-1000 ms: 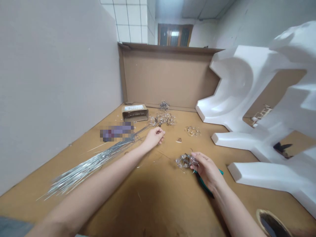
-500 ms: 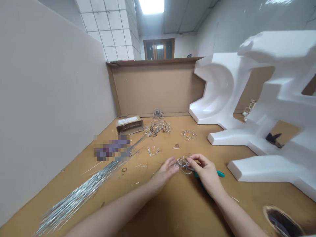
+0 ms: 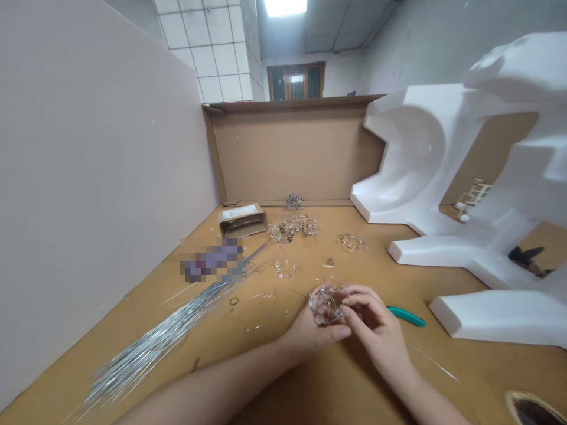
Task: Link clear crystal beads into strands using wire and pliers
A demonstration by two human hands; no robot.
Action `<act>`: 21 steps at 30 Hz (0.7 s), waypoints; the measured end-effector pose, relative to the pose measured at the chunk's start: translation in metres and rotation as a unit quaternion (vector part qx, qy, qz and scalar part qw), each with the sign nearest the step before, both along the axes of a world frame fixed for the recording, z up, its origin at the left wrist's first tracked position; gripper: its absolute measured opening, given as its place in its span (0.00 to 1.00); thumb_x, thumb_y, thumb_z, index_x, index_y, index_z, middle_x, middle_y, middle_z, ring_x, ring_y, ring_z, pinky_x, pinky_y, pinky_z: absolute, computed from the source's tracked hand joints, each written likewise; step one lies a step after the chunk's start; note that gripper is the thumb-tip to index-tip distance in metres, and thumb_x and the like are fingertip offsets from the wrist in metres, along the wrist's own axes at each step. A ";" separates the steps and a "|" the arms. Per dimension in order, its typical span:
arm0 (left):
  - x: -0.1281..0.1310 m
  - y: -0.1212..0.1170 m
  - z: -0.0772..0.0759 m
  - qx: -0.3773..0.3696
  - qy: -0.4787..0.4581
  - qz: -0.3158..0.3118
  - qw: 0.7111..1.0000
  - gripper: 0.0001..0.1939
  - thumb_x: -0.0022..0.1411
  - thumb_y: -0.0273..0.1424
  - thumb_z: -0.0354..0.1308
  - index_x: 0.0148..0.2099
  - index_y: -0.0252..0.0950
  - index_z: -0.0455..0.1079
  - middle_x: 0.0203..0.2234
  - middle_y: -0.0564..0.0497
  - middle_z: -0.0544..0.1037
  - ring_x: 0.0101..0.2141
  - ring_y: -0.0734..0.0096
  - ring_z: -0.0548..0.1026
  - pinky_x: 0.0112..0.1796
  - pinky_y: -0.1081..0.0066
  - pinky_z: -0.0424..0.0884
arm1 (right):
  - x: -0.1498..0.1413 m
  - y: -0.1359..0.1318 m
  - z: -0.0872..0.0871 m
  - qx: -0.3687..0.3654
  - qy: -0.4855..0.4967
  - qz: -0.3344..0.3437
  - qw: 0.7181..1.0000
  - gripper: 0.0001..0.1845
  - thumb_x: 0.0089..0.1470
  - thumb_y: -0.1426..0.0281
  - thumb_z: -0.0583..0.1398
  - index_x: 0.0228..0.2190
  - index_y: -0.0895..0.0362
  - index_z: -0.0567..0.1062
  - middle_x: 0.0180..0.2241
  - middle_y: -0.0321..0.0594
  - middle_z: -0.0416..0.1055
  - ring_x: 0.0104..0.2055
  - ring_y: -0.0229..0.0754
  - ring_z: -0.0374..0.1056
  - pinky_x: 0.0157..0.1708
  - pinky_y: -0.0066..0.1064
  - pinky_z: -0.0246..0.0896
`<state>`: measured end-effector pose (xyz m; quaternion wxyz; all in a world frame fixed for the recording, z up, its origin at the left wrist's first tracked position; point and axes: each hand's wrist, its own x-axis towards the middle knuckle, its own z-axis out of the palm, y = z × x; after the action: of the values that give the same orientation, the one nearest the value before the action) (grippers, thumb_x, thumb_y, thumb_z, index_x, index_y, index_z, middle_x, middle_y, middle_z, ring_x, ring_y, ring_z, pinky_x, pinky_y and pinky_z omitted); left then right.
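Between my two hands is a ring of bent wire with clear beads (image 3: 326, 306), raised a little above the brown work surface. My left hand (image 3: 310, 330) cups it from the left and below, fingers curled behind it and thumb in front. The fingertips of my right hand (image 3: 374, 316) pinch its right side. Beyond my right hand the green handle (image 3: 407, 316) of a tool sticks out; the rest of it is hidden. Similar beaded wire rings lie past my hands, one at the middle (image 3: 286, 270) and one to the right (image 3: 352, 242).
A bundle of straight silvery wires (image 3: 163, 339) stretches along the left. Behind it sit a small open cardboard box (image 3: 243, 221) and a pile of beaded wire (image 3: 296, 227). White foam packing (image 3: 411, 218) stands at the right, a cardboard wall (image 3: 287, 156) at the back.
My left hand has moved under and around the beaded wire ring, which is turned more upright. My right hand has shifted slightly, showing more of the green handle. The view has swung a little left.
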<state>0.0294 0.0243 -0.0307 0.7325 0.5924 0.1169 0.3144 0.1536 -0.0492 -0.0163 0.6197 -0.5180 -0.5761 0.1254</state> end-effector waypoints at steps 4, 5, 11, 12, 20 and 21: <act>-0.001 -0.003 0.005 -0.027 0.055 0.092 0.994 0.33 0.39 0.37 0.69 0.47 0.38 0.59 0.40 0.48 0.70 0.27 0.79 0.68 0.31 0.74 0.64 | 0.001 0.000 -0.004 -0.032 -0.012 0.021 0.999 0.01 0.52 0.70 0.56 0.30 0.53 0.69 0.40 0.43 0.64 0.43 0.44 0.65 0.43 0.39 0.63; -0.001 -0.004 0.007 -0.030 0.062 0.105 0.992 0.31 0.38 0.38 0.69 0.44 0.36 0.60 0.36 0.50 0.70 0.27 0.79 0.68 0.31 0.75 0.64 | 0.001 0.000 -0.004 -0.035 -0.013 0.026 0.999 0.01 0.52 0.70 0.56 0.30 0.53 0.68 0.40 0.43 0.63 0.43 0.44 0.65 0.43 0.40 0.63; -0.001 -0.003 0.003 -0.019 0.059 0.133 0.989 0.27 0.40 0.37 0.68 0.40 0.36 0.60 0.30 0.52 0.71 0.29 0.74 0.70 0.33 0.74 0.65 | -0.005 -0.004 -0.004 -0.038 0.039 0.043 0.998 0.23 0.50 0.68 0.59 0.47 0.47 0.59 0.50 0.43 0.59 0.53 0.45 0.59 0.51 0.43 0.57; -0.002 -0.002 0.001 -0.011 0.055 0.126 0.990 0.26 0.41 0.37 0.68 0.40 0.37 0.60 0.31 0.52 0.71 0.29 0.74 0.70 0.33 0.74 0.66 | -0.006 -0.005 -0.003 -0.059 0.034 0.040 0.997 0.31 0.47 0.67 0.61 0.51 0.46 0.56 0.54 0.44 0.55 0.55 0.47 0.56 0.52 0.45 0.55; -0.004 -0.002 0.008 0.044 0.045 -0.050 0.997 0.17 0.46 0.36 0.65 0.38 0.36 0.69 0.29 0.51 0.73 0.32 0.66 0.72 0.36 0.69 0.68 | 0.000 -0.004 0.001 -0.114 0.039 0.139 0.983 0.57 0.37 0.67 0.67 0.60 0.47 0.39 0.61 0.49 0.45 0.61 0.50 0.47 0.56 0.48 0.48; -0.004 -0.003 0.009 0.052 0.038 -0.072 0.995 0.15 0.46 0.36 0.65 0.37 0.35 0.70 0.30 0.50 0.73 0.34 0.63 0.72 0.38 0.67 0.68 | 0.000 -0.004 0.001 -0.103 0.040 0.137 0.984 0.55 0.38 0.69 0.66 0.59 0.48 0.41 0.60 0.50 0.48 0.60 0.50 0.49 0.56 0.49 0.48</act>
<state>0.0254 0.0210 -0.0213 0.7167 0.6478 0.0852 0.2440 0.1535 -0.0529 -0.0157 0.5624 -0.4900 -0.6005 0.2881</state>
